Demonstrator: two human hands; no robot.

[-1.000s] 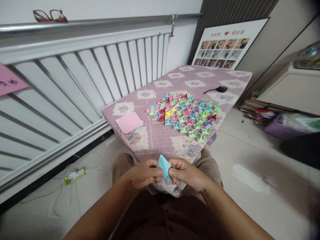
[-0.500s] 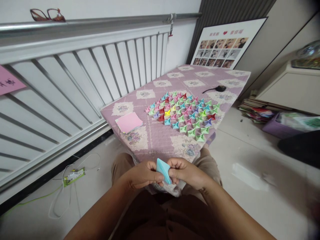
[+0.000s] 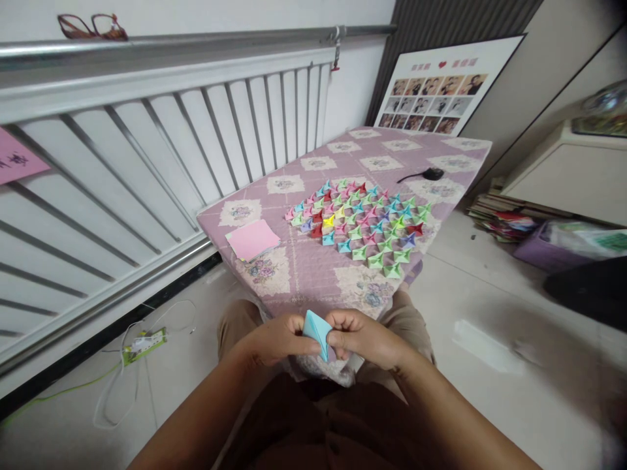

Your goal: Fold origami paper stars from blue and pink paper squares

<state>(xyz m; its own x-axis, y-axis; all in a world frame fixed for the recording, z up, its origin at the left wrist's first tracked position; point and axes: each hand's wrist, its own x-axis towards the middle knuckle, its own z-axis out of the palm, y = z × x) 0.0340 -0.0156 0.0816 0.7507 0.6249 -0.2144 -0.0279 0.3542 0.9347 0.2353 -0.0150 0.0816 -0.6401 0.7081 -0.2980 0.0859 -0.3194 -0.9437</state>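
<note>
Between my two hands, over my lap at the near table edge, is a piece of light blue folded paper [image 3: 317,330]. My left hand [image 3: 281,341] pinches its left side between thumb and fingers. Its right side is gripped by the thumb and curled fingers of my right hand [image 3: 357,334]. Beyond them, several rows of small folded paper pieces [image 3: 360,254] in green, blue, pink, red, purple and yellow stand on the table. To the left lies a stack of pink paper sheets [image 3: 253,239].
A purple floral cloth covers the table [image 3: 313,281]. A small black object with a cord [image 3: 433,173] lies toward its far right. The white radiator [image 3: 220,124] runs along the left, with eyeglasses [image 3: 92,27] on the pipe above. A power strip [image 3: 145,344] sits on the floor.
The blue folded paper has turned and tilted slightly to the left between my fingers, showing more of its broad face. Both hands remain nearly in place.
</note>
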